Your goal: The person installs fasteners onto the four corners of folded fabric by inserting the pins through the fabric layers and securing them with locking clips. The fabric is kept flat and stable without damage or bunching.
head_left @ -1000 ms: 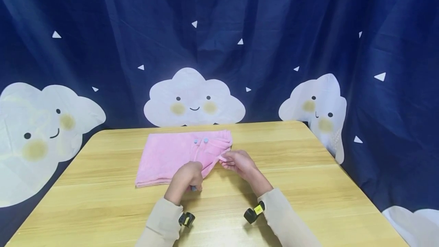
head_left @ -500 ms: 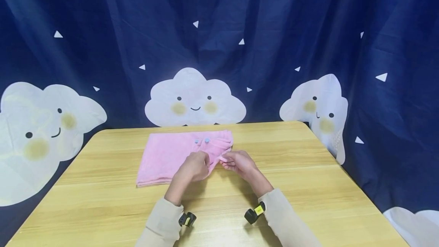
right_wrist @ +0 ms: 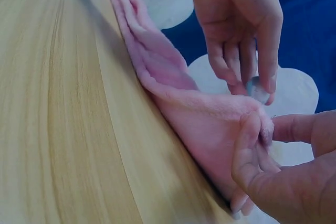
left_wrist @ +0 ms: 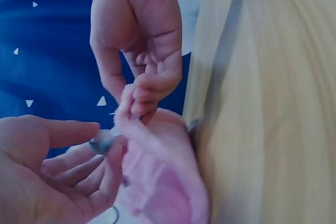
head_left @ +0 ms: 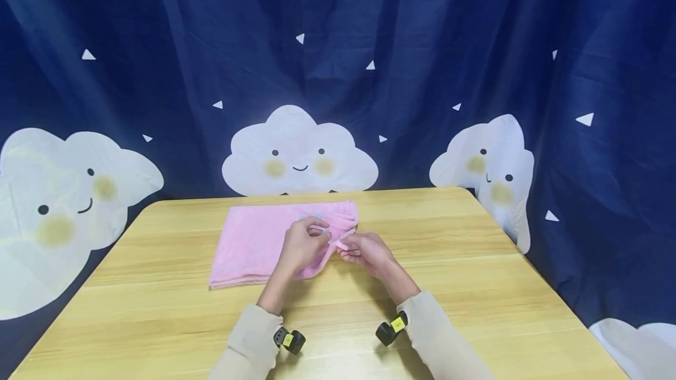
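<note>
A folded pink plush cloth [head_left: 253, 236] with blue buttons lies toward the back of the table. Over its right part, my left hand [head_left: 303, 245] pinches a round blue-grey button [left_wrist: 101, 144] between thumb and fingertips. Close beside it, my right hand [head_left: 369, 253] pinches the cloth's edge and lifts it slightly off the table. In the right wrist view the button [right_wrist: 257, 88] is just past the raised pink edge [right_wrist: 210, 103]. My right fingertips partly cover that edge, so any buttonhole there cannot be made out. More blue buttons [head_left: 302, 217] show beyond my left hand.
The light wooden table [head_left: 158, 321] has rounded far corners. Behind it hangs a dark blue curtain [head_left: 338, 75] printed with white clouds and triangles. Each wrist wears a black camera, the left one [head_left: 289, 340] and the right one [head_left: 391, 330] both near the sleeve cuffs.
From the cloth's near edge, my left hand has moved up and away across it, turning so that its thumb and fingers hold the button near the right hand. My right hand has stayed in place.
</note>
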Demonstrator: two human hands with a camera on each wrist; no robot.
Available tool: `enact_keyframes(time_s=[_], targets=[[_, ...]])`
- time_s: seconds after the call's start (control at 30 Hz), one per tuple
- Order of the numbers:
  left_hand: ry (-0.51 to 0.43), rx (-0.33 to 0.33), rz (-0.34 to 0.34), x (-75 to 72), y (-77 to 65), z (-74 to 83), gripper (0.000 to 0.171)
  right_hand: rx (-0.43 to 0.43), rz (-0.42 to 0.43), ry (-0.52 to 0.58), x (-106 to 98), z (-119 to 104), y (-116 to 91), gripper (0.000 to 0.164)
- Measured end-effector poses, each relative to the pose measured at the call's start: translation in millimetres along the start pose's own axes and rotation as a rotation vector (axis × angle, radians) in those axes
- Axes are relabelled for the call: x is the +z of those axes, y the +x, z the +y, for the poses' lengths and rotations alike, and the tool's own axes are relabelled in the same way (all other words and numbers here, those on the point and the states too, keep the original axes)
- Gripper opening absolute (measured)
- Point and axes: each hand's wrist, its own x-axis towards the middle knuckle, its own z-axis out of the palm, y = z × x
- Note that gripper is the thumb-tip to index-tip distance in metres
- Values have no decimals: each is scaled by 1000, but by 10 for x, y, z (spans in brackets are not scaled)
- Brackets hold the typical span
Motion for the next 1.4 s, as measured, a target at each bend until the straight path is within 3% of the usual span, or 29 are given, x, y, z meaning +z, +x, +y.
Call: enact_keyframes(time_s=[0.2, 0.4, 0.67, 1.4], targets=[[-177, -45, 81, 90, 26, -76, 19, 1, 10, 6, 3, 13, 9, 20], [-314, -69, 93, 125, 46, -133, 18, 7, 10, -27, 8, 7, 15, 17], [-326, -86, 85, 128, 44, -117, 20, 3, 11, -26, 16, -12, 9, 15], [-264, -3, 60, 147, 20, -55, 21, 9, 6, 32, -4, -4, 7, 21]])
